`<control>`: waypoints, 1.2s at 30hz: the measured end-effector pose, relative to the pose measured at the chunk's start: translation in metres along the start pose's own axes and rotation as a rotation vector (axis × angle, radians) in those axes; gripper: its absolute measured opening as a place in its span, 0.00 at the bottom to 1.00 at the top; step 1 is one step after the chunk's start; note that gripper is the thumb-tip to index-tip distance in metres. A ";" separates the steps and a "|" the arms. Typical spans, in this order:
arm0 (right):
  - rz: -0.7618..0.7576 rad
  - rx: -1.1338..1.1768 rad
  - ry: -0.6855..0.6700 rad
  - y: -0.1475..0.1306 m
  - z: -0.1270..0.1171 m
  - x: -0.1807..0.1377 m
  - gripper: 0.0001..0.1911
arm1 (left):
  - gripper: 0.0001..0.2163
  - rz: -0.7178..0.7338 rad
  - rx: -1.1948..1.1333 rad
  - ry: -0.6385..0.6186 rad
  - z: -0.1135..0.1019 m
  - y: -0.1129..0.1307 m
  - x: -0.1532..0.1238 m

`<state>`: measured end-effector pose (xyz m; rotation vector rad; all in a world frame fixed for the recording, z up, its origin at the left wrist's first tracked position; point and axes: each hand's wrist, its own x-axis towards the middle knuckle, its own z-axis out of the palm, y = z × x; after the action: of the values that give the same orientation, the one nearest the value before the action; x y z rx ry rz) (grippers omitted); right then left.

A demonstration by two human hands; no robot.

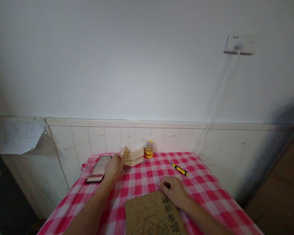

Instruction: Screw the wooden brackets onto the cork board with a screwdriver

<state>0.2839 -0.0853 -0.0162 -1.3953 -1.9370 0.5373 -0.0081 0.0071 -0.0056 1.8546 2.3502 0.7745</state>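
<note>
My left hand (114, 165) reaches to the back left of the table, its fingers closed at the left end of some pale wooden pieces (134, 161) with small holes. The fingertips seem to grip the leftmost one, though their contact is partly hidden. Just below them lies a small heap of dark screws (127, 169). My right hand (173, 189) rests at the top edge of a brown cardboard sheet (149, 209) marked with a line drawing and handwritten characters. Its fingers are curled around something small and dark (167, 185) that I cannot make out.
A phone (99, 169) with a lit screen lies left of my left hand. Against the wall stands a yellow-capped clear container (149, 149). A yellow and black screwdriver (180, 169) lies at the right on the checked tablecloth (198, 182). A cord hangs from the wall socket (240, 44).
</note>
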 end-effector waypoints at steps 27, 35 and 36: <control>0.041 0.365 0.243 -0.009 -0.010 -0.001 0.28 | 0.09 0.521 -0.254 -0.199 -0.044 0.080 -0.113; 0.143 0.502 0.429 -0.005 -0.012 0.005 0.30 | 0.17 0.473 -0.499 -0.261 -0.031 0.049 -0.128; 0.150 0.505 0.431 -0.005 -0.012 0.006 0.30 | 0.17 0.454 -0.541 -0.265 -0.027 0.047 -0.127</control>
<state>0.2884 -0.0820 -0.0034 -1.2066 -1.2515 0.6753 0.0600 -0.1123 0.0042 2.0748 1.3912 0.9976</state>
